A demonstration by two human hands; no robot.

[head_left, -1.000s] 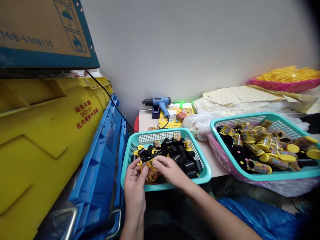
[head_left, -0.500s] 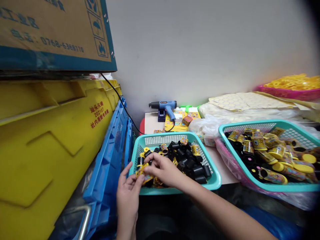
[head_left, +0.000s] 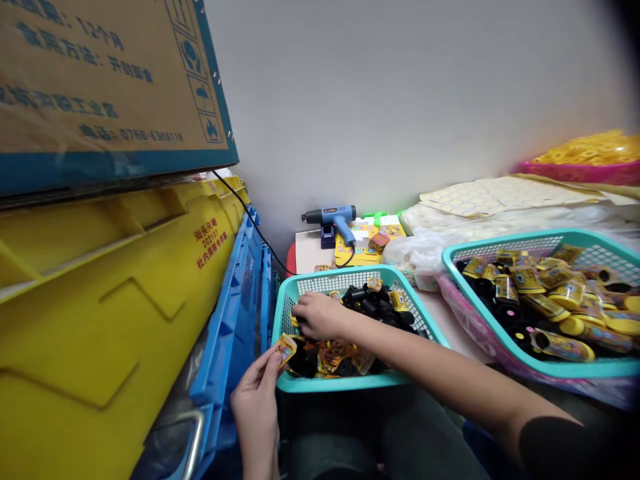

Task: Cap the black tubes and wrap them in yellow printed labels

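Between the thumb and fingers of my left hand (head_left: 260, 380) is a small printed yellow label sleeve (head_left: 286, 349), held up at the near left corner of a turquoise basket (head_left: 345, 382). My right hand (head_left: 320, 315) reaches down inside that basket on its left side, fingers curled downward among the pieces. A bit of yellow shows beside its fingertips, but what they grip is hidden. Black cylindrical pieces (head_left: 370, 307) fill much of the basket, some wearing printed sleeves. Loose orange-yellow sleeves (head_left: 340, 353) lie toward its near side.
To the right, a second turquoise basket (head_left: 525, 360) holds many sleeved black and yellow cylinders. A blue heat gun (head_left: 333, 217) rests on a stand behind. Yellow (head_left: 150, 313) and blue crates (head_left: 227, 313) and a cardboard box (head_left: 115, 87) crowd the left. A pink basket (head_left: 580, 172) holds yellow parts.
My hands have moved apart. The right one has gone from beside the left hand's fingers down into the basket, while the left still holds a sleeve. The camera view has shifted slightly.
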